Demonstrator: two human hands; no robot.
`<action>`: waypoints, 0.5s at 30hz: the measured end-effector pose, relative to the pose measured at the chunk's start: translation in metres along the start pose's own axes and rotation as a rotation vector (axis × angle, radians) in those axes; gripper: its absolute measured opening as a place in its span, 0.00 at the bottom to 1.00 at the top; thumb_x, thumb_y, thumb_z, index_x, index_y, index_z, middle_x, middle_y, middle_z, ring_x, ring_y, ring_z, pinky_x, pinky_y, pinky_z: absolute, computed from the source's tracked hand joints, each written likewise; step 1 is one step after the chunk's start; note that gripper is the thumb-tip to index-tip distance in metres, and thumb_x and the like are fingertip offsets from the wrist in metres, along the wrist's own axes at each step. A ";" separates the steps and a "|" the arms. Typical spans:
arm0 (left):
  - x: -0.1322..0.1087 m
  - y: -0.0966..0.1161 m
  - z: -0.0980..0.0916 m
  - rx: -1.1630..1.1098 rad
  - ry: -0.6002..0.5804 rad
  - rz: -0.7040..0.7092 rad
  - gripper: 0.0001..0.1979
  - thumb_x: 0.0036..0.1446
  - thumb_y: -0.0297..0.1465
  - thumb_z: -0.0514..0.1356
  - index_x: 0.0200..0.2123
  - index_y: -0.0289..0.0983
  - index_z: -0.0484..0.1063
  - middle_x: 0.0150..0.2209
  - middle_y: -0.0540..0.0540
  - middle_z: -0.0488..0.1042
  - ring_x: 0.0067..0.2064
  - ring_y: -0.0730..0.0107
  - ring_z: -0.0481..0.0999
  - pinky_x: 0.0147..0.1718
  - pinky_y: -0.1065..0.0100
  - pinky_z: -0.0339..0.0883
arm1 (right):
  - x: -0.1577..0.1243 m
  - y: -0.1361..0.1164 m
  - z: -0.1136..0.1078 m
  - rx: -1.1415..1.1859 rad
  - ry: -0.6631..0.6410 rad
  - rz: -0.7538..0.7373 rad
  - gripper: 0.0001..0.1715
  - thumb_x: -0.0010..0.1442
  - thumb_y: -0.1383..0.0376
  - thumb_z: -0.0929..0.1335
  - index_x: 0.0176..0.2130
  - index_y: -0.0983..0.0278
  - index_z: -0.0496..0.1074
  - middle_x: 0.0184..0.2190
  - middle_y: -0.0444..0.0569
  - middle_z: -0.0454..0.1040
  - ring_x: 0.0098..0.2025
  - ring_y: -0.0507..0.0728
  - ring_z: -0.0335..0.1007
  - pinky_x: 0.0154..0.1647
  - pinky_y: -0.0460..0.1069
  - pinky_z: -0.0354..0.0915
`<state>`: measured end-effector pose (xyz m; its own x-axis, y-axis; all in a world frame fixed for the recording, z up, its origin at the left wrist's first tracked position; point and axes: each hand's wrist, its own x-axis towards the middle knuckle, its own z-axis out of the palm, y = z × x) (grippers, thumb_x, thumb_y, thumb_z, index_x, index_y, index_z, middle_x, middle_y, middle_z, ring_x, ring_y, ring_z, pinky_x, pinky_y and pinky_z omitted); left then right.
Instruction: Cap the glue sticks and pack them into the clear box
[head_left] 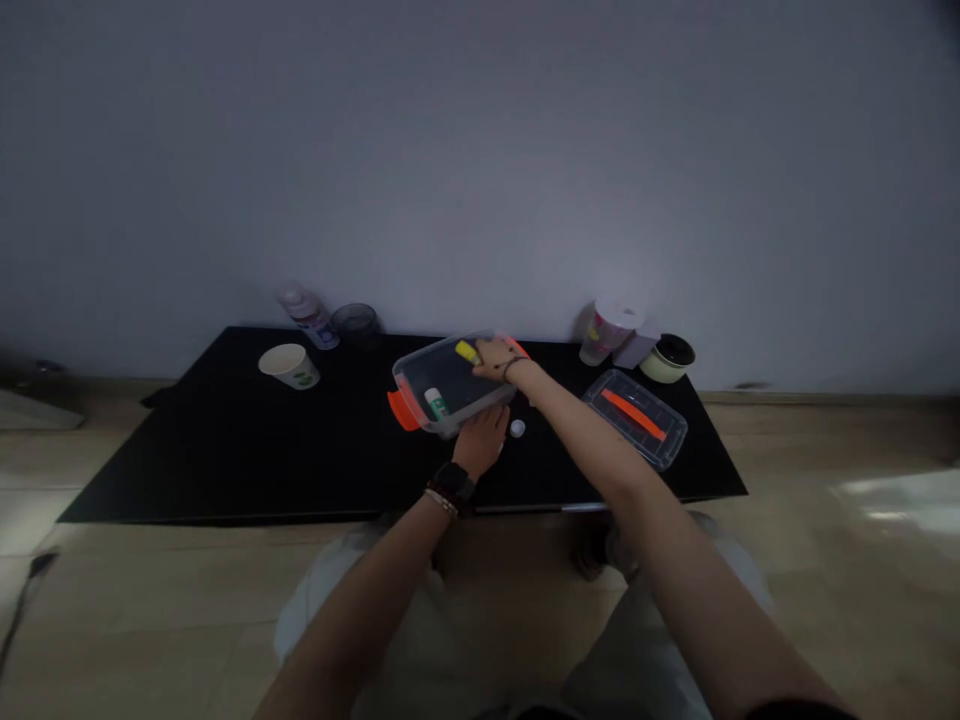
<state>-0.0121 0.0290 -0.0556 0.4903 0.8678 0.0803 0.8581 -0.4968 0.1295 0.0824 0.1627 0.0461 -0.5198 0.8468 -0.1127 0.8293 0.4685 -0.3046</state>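
**Orange-handled box touched by both hands at worktop centre**

An orange-handled clear plastic box (442,393) is touched mid-way along a black worktop (225,460). The hands are apart: the right hand (496,360) lies at the far rim, by a yellow-capped stick (466,352), the left hand (480,442) at the near wall. Whether either grips cannot be told.

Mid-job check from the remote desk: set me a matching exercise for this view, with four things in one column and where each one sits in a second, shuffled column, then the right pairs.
Things:
1. Paper cup
2. White bottle cap
3. Clear lid with orange strip
4. Yellow-tipped stick

Places:
A. Inside the clear box, by the right hand
B. On the left part of the black table
C. Lying right of the box
D. On the table, beside the left hand

Pairs: 1-B, 2-D, 3-C, 4-A.
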 end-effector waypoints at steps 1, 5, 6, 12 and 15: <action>0.000 -0.002 0.000 -0.006 0.002 -0.010 0.27 0.64 0.25 0.52 0.66 0.31 0.59 0.62 0.31 0.68 0.61 0.48 0.69 0.56 0.52 0.65 | -0.017 0.004 -0.011 -0.011 0.023 0.015 0.25 0.64 0.62 0.67 0.56 0.74 0.67 0.49 0.62 0.76 0.50 0.63 0.74 0.52 0.55 0.67; 0.002 -0.003 -0.005 -0.082 0.038 -0.052 0.30 0.64 0.28 0.54 0.68 0.31 0.55 0.61 0.30 0.68 0.60 0.48 0.70 0.54 0.55 0.66 | -0.104 0.028 -0.031 -0.052 0.027 0.117 0.25 0.68 0.61 0.62 0.60 0.70 0.60 0.48 0.59 0.77 0.47 0.62 0.76 0.47 0.51 0.66; 0.002 -0.001 -0.007 -0.119 0.056 -0.048 0.31 0.65 0.30 0.54 0.68 0.31 0.53 0.61 0.31 0.68 0.60 0.49 0.70 0.54 0.56 0.66 | -0.126 0.033 -0.026 -0.074 -0.040 0.145 0.23 0.68 0.62 0.62 0.59 0.70 0.61 0.47 0.59 0.78 0.47 0.62 0.76 0.46 0.51 0.66; -0.014 0.029 -0.015 -0.166 -0.033 0.246 0.24 0.68 0.37 0.54 0.63 0.34 0.60 0.56 0.35 0.73 0.57 0.56 0.73 0.53 0.59 0.67 | -0.199 0.034 0.043 -0.083 -0.276 0.078 0.18 0.67 0.65 0.66 0.55 0.68 0.67 0.53 0.59 0.75 0.51 0.61 0.75 0.46 0.50 0.67; -0.028 0.042 -0.016 -0.091 -0.174 0.307 0.14 0.70 0.34 0.51 0.54 0.35 0.67 0.47 0.39 0.77 0.48 0.59 0.78 0.46 0.61 0.69 | -0.210 0.020 0.065 -0.120 -0.275 0.061 0.18 0.69 0.59 0.66 0.52 0.68 0.69 0.49 0.59 0.76 0.50 0.62 0.76 0.42 0.51 0.68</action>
<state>0.0076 -0.0162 -0.0371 0.7484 0.6621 -0.0395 0.6537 -0.7261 0.2134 0.1951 -0.0219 0.0024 -0.4907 0.7821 -0.3840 0.8705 0.4590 -0.1776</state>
